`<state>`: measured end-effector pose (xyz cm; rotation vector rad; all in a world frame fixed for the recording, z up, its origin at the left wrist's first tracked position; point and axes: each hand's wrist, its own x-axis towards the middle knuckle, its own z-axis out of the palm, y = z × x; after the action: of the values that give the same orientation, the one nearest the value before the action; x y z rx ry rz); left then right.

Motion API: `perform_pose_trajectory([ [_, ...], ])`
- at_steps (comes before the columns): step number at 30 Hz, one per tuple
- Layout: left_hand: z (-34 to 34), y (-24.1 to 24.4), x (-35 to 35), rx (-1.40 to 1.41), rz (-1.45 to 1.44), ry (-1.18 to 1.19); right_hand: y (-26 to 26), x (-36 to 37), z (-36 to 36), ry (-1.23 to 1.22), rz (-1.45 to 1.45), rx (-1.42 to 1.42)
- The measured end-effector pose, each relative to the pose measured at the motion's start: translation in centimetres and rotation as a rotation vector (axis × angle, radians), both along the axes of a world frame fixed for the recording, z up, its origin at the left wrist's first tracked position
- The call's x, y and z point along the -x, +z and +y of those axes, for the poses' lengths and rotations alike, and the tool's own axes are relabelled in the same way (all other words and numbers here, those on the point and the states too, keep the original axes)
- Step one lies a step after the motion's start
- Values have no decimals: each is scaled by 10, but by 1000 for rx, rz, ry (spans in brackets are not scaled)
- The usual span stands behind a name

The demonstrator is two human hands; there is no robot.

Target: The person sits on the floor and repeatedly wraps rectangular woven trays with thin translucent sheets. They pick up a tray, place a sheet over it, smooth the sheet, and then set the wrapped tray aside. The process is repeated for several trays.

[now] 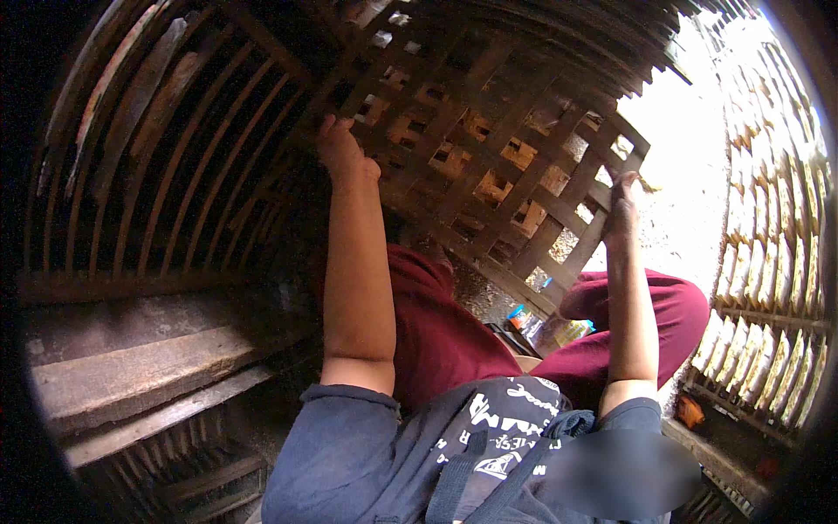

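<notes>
A woven lattice panel [504, 170] of flat wooden or bamboo strips stands tilted before me, with square gaps between the strips. At its right edge, my right hand [622, 206] grips the outer strip, with the thumb on the near side. My left hand [347, 154] is raised at the panel's left edge and appears to hold it; its fingertips are in deep shadow. The panel's lower edge rests low, near my bent legs in maroon trousers [452, 334]. Colourful packets [527, 324] lie on the ground between my legs, just below that edge.
A dark slatted wall [177, 157] rises on the left, above a thick wooden beam [144, 373]. On the right stands a sunlit slatted wall [766, 275], beside bright ground [681, 216]. An orange object [689, 411] lies near its foot.
</notes>
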<state>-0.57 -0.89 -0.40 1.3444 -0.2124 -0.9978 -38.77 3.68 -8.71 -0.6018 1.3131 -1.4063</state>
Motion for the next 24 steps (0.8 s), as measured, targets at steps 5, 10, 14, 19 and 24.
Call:
perform_pose_trajectory([
  [5,-4,-21,-25,34,-13,-5,-81,-8,-24,28,-164,-102],
  [10,6,-12,-33,95,-40,56,-100,-36,-36,20,-150,-187],
  [14,0,-10,-29,116,27,29,-104,-35,-53,101,-99,-100],
  [19,-2,-19,-36,111,79,19,-67,-59,-63,99,-283,-122],
  [24,-8,-11,-18,106,101,-24,-138,6,-83,297,-308,138],
])
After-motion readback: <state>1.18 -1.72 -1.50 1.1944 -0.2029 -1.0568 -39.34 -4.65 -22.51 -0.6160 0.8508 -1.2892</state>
